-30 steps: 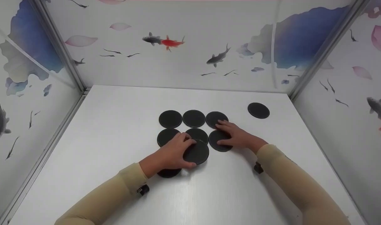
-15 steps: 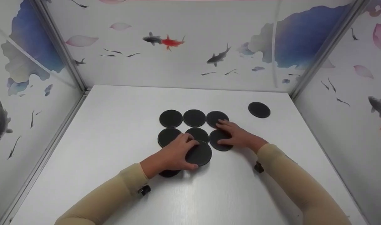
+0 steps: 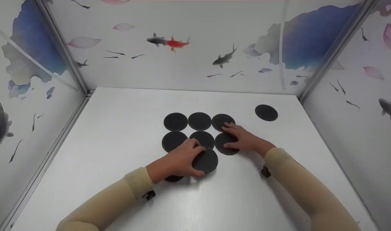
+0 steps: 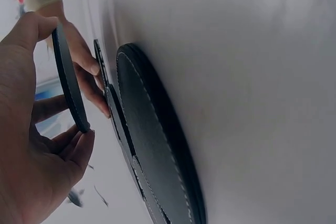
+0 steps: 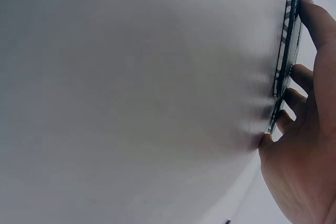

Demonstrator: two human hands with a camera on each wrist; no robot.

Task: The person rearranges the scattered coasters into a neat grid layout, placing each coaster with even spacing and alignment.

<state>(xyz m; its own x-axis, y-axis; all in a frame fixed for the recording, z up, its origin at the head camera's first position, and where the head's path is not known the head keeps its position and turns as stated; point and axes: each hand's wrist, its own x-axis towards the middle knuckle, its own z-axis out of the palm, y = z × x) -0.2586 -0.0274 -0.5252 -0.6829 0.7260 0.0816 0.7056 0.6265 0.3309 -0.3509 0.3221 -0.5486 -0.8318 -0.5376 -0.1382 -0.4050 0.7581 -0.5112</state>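
Between the thumb and fingertips of my left hand (image 3: 181, 160) is a round black leather coaster (image 3: 207, 161) with a stitched edge. In the left wrist view this held coaster (image 4: 69, 80) is tilted and raised above the table. My right hand (image 3: 245, 139) rests with spread fingers on two coasters at the right of the group, its thumb on the nearer coaster (image 3: 225, 145) and fingertips on the farther coaster (image 3: 220, 120). The held coaster overlaps the middle coaster (image 3: 202, 138) in the head view. A front-left coaster (image 3: 173, 178) is mostly hidden under my left hand.
Two more back-row coasters (image 3: 175, 121) sit edge to edge, with a left coaster (image 3: 172, 141) below them. A lone coaster (image 3: 266, 112) lies at the back right of the white table (image 3: 118, 128). Printed panels (image 3: 189, 70) enclose the back and both sides.
My left hand has shifted the held coaster slightly to the right and nearer to me. My right hand has stayed on its coasters.
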